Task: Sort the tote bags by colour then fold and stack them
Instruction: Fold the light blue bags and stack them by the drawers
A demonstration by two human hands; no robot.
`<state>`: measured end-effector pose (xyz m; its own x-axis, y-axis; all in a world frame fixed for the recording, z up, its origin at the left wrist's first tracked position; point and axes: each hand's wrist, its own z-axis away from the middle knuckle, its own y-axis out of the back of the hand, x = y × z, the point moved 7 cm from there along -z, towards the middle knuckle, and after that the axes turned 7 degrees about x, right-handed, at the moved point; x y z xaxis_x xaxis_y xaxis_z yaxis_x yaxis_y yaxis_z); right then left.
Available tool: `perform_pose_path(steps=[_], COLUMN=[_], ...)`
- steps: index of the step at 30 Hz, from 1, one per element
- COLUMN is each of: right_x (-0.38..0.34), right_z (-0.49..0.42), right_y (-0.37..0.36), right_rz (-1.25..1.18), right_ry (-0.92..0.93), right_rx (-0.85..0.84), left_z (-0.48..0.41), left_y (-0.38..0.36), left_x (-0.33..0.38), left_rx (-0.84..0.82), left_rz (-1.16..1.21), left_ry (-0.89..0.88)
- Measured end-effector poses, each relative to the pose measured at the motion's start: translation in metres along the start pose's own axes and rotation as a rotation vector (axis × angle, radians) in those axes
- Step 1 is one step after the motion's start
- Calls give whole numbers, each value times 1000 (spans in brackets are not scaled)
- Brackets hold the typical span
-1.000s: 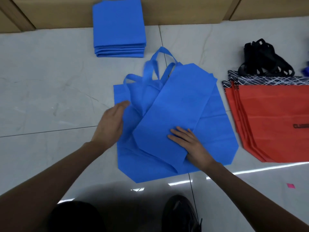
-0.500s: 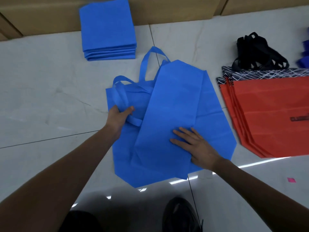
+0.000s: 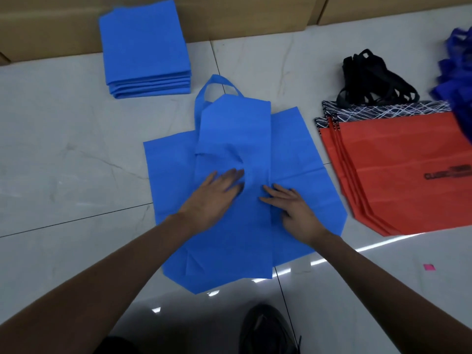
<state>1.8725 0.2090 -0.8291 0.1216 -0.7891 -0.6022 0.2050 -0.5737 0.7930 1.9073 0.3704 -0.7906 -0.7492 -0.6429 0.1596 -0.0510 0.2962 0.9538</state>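
A blue tote bag lies flat on the tiled floor in the middle, with a long folded panel lying down its centre. One blue handle sticks out past the far end. My left hand presses flat on the folded panel, fingers straight. My right hand rests beside it on the panel's right edge, fingers spread. A neat stack of folded blue bags sits at the far left. Several red tote bags lie fanned out on the right.
Black handles are bunched at the far end of the red bags. Dark blue fabric hangs in at the right edge. Brown cardboard runs along the far side. My dark shoe is near the bottom. A pink scrap lies on the floor.
My left hand let go of the handle it held, and now lies flat on the folded panel. The handles are tucked under the panel, which has straightened. My right hand stayed pressing.
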Motion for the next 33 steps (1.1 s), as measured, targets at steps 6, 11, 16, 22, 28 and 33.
perform_pose_path(steps=[6, 11, 16, 22, 28, 33], right_x=[-61, -58, -36, -29, -59, -43], right_z=[-26, -68, -68, -47, -62, -63], right_y=[36, -9, -13, -12, -13, -47], right_rz=[99, 304, 330, 308, 330, 459], right_ry=[230, 284, 315, 258, 145, 26], right_rx=[347, -129, 48, 329, 309, 182], left_z=[13, 26, 36, 1, 7, 8], left_y=[-41, -27, 6, -27, -53, -51], left_x=[14, 14, -10, -46, -48, -51], left_rx=[-329, -273, -23, -96, -99, -76], left_rz=[34, 1, 56, -47, -28, -22], left_ry=[17, 34, 85, 354, 409, 422])
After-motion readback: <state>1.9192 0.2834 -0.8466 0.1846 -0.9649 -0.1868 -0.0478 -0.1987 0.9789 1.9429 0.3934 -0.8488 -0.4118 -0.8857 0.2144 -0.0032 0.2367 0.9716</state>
